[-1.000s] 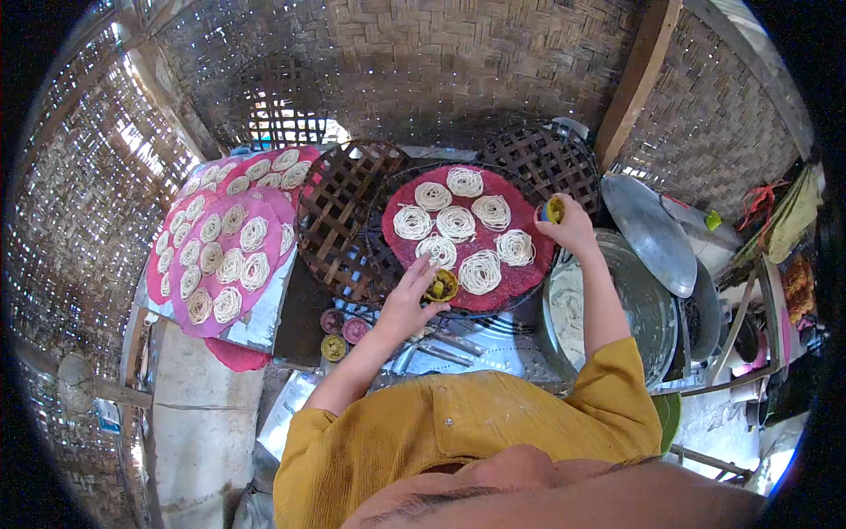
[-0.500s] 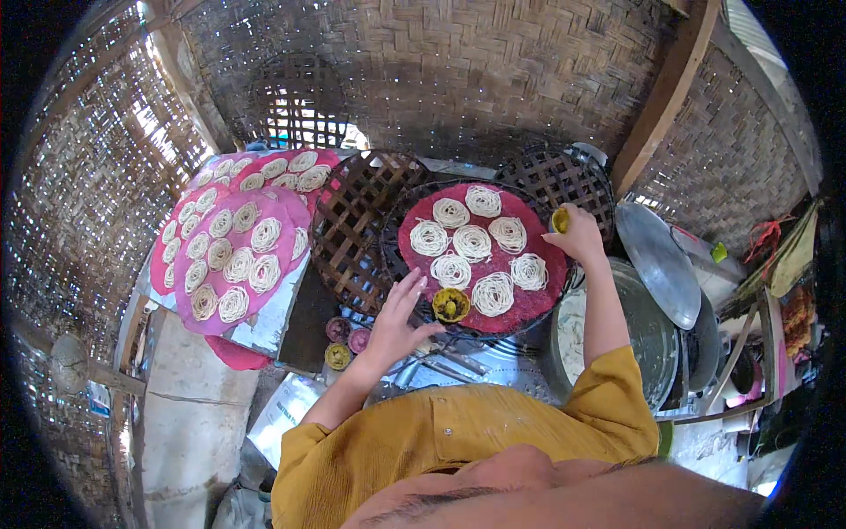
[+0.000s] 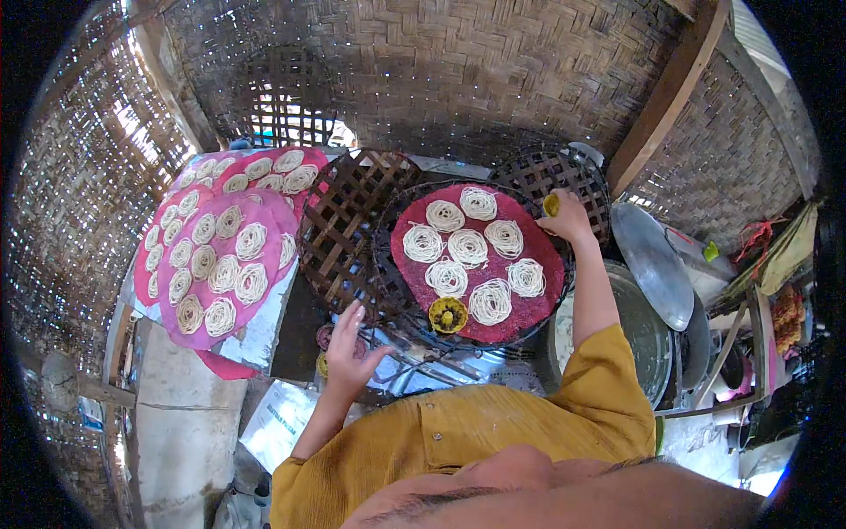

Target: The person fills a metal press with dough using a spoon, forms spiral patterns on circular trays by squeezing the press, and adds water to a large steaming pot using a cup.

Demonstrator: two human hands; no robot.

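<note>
A round red cloth (image 3: 414,286) lies on a dark round woven tray, with several pale coiled noodle nests (image 3: 467,249) spread over it. At the cloth's near edge sits a yellow cup-shaped piece (image 3: 448,315) with dark gaps inside. My right hand (image 3: 569,217) is over the tray's far right edge, its fingers closed round another small yellow cup (image 3: 552,205). Off the near left of the tray, my left hand (image 3: 347,357) is raised with fingers apart and holds nothing. Small cups (image 3: 324,337) below it are mostly hidden by that hand.
To the left, pink cloths (image 3: 207,326) bearing more noodle nests cover a low table. Dark lattice trays (image 3: 348,234) stand beside and behind the red cloth. A large pot (image 3: 648,353) of pale contents and a metal lid (image 3: 652,264) are at right. Woven walls (image 3: 423,79) enclose the space.
My left hand has pulled away from the yellow cup on the cloth, toward the left and nearer me. My right hand, still on its small cup, has shifted slightly. The view has moved a little.
</note>
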